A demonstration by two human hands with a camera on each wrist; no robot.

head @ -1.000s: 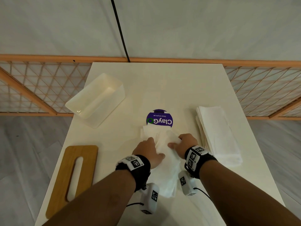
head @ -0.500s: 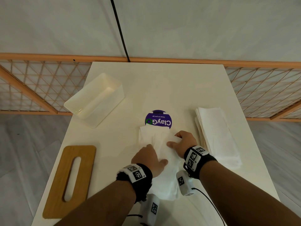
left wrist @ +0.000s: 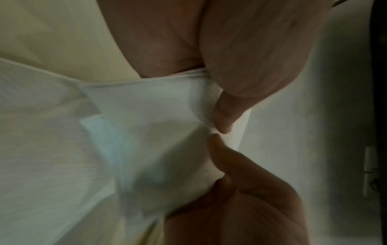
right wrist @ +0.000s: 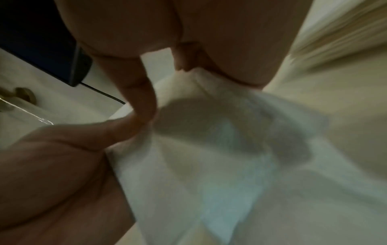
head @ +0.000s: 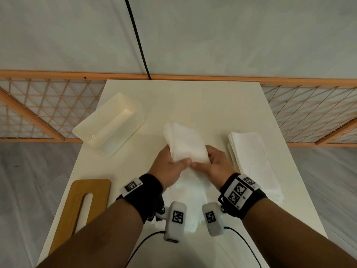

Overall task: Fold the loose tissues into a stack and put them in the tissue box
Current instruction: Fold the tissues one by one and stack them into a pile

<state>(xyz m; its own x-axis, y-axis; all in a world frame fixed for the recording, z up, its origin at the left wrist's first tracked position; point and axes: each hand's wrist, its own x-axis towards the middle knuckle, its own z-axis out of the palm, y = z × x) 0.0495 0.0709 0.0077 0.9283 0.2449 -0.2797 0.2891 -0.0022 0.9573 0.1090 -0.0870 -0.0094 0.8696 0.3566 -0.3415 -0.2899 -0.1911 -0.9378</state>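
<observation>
Left hand (head: 167,167) and right hand (head: 214,165) both pinching folded tissues (head: 188,147) above worktop (head: 193,105), thumbs meeting; open tissue box (head: 110,125) far-left.

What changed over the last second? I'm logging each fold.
Both hands, left hand and right hand, went from pressing the tissue bundle flat to gripping it and lifting its far end, which now hides the purple label. The tissue box, wooden lid and folded stack stayed put.
</observation>
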